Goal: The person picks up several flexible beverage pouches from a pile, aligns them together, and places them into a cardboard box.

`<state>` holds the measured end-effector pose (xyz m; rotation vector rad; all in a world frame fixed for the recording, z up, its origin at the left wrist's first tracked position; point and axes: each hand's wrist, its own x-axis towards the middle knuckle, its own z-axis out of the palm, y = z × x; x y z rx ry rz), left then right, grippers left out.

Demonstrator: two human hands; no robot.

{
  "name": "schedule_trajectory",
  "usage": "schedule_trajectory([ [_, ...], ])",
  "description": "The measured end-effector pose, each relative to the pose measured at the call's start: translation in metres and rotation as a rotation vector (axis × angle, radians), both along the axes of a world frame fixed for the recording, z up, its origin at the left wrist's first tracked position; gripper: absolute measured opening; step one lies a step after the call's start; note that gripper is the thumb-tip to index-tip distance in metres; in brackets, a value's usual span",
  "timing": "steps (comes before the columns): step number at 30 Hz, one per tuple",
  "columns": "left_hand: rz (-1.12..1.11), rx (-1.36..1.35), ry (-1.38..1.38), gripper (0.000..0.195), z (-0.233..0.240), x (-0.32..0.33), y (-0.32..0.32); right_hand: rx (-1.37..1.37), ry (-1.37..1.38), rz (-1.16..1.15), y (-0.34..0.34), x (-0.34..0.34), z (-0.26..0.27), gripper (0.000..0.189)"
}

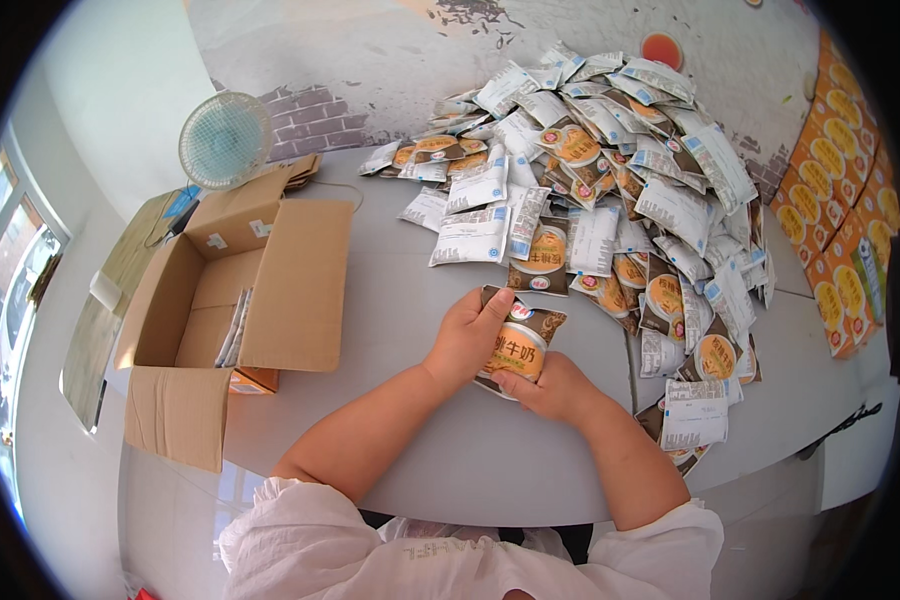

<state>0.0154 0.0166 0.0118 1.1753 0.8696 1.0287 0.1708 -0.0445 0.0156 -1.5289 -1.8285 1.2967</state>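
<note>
Both hands hold a brown and orange milk pouch (521,346) over the grey table (412,457). My left hand (469,334) grips its upper left side, thumb along the top. Gripping the lower right side, my right hand (559,386) has its thumb across the front. Whether more pouches lie beneath that one is hidden. Beyond the hands a large heap of pouches (570,150) spreads over the table, many with white printed backs up. To the left stands an open cardboard box (292,292) with a few pouches (234,330) upright against its right inner wall.
A round fan (225,141) stands behind the box. Orange printed cartons (832,180) are stacked at the far right. A red round container (661,50) sits behind the heap. On a wooden surface at the left is a white cylinder (105,291). An orange carton (255,380) shows beneath the box flap.
</note>
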Motion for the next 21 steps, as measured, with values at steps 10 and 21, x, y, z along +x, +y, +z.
schedule_trajectory([
  [10, 0.027, -0.108, -0.08, 0.033, -0.005, 0.0, 0.009, 0.056, 0.06, 0.055, 0.001, 0.003, -0.005, 0.037],
  [21, 0.033, -0.148, -0.11, 0.033, -0.008, -0.001, 0.013, -0.057, 0.008, -0.015, 0.004, 0.0, -0.004, 0.038],
])
